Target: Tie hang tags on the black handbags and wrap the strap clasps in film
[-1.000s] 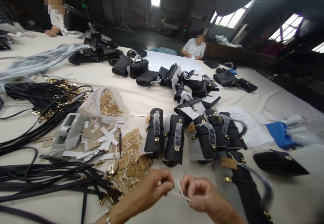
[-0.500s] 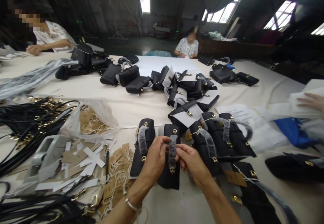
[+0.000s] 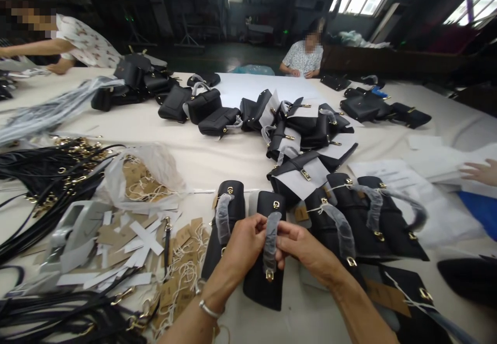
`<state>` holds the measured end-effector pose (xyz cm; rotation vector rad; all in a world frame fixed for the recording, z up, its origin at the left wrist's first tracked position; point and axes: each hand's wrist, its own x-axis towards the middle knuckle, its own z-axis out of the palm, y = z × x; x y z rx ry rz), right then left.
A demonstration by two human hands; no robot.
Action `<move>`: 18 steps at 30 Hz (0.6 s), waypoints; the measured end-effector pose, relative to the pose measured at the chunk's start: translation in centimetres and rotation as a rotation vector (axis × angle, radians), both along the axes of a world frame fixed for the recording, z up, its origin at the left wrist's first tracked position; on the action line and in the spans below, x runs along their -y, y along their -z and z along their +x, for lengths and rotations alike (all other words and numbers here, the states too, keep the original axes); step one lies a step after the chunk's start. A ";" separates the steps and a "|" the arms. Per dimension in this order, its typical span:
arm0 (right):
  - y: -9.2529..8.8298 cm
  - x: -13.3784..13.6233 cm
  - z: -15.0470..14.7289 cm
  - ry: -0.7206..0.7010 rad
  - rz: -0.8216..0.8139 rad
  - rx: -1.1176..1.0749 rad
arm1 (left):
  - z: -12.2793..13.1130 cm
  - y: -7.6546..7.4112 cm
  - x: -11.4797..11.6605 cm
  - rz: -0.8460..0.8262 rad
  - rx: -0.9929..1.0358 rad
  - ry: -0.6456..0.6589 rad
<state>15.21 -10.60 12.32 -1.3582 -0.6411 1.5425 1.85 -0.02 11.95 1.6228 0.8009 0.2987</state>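
A small black handbag (image 3: 262,287) stands upright in front of me, its top toward me, with gold rings at both ends of its handle. Clear plastic film wraps that handle (image 3: 271,245). My left hand (image 3: 246,238) pinches the handle from the left, fingertips partly hidden behind it. From the right, my right hand (image 3: 301,245) closes thumb and fingers on the same handle. Another black handbag (image 3: 213,253) is close by on the left. To the right, more black handbags (image 3: 367,232) carry wrapped handles and brown tags on white strings.
Brown tags (image 3: 182,266), paper strips (image 3: 145,240), a grey tray (image 3: 64,230) and black straps (image 3: 70,302) with gold clasps cover the left side. Handbags with white sheets (image 3: 305,175) pile up ahead. Two people sit beyond the table; another person's hand (image 3: 481,172) is at right.
The view has shifted slightly, so things sit elsewhere in the frame. Both my hands stay at the wrapped handle. The co-worker at left has leaned over and reached further left.
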 end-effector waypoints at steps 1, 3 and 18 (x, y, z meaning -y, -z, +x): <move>-0.1 0.3 0.0 0.035 -0.013 0.033 | -0.3 -0.2 -0.1 0.079 -0.023 0.019; -0.2 1.1 0.0 0.089 -0.047 0.134 | -1.0 -0.8 -0.3 0.248 -0.074 0.039; 0.1 1.5 -2.7 0.439 0.131 -0.692 | 0.3 -0.7 -1.8 -0.896 0.437 -0.297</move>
